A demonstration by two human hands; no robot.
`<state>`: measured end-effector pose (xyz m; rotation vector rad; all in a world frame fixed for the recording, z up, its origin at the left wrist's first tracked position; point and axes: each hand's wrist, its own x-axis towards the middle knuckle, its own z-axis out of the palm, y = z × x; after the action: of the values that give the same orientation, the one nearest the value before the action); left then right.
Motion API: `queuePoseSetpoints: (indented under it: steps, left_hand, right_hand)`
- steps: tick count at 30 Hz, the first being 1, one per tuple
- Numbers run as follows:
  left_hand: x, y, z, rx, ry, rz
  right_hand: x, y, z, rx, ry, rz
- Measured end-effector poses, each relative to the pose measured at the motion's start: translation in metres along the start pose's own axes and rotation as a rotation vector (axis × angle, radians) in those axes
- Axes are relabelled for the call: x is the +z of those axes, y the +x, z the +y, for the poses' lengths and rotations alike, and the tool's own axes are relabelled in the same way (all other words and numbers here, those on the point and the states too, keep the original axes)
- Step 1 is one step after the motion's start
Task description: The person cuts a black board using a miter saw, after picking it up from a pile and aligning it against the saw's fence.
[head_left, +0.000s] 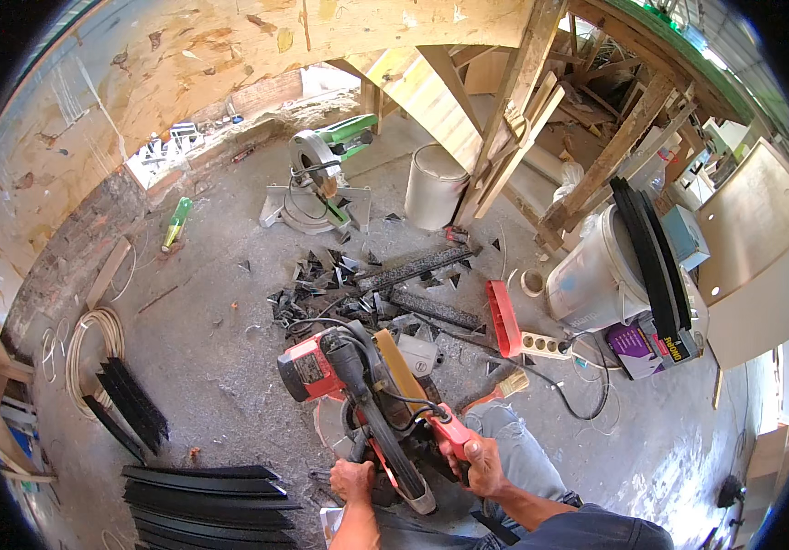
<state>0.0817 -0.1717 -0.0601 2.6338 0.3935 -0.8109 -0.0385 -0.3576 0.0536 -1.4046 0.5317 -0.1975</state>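
A red and black miter saw (306,368) stands on the floor right in front of me. My right hand (479,464) is wrapped around its red handle (453,433), on the right side of the saw. Low at the saw's left, my left hand (352,480) is closed beside the base and the round black blade guard (389,449). What its fingers hold is hidden from this angle. Behind the saw lies a heap of small black offcuts (314,286), with longer dark speckled strips (422,269) among them.
Long black strips (207,495) are stacked at the lower left, near a coiled cable (78,357). A green miter saw (307,183) and a white bucket (436,188) stand farther back. On the right are a power strip (543,346), a brush (511,383) and a large bucket (591,275).
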Motion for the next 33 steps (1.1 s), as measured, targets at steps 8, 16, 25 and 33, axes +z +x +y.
queuePoseSetpoints:
  steps: [8,16,25,33]
  left_hand:
    - [0.007,0.005,-0.004,-0.001,0.021,0.031]
    - [0.012,0.01,-0.007,-0.008,0.038,0.024]
    - [0.009,0.007,-0.004,-0.024,0.028,0.036]
    - [0.009,0.009,-0.006,-0.018,0.037,0.023]
  right_hand:
    - [0.0,-0.001,0.002,-0.009,-0.003,0.014]
    - [0.0,-0.002,0.004,0.027,0.012,0.005]
    - [0.0,-0.003,0.006,-0.001,-0.02,0.011]
    - [0.001,-0.004,0.009,-0.006,0.015,0.011]
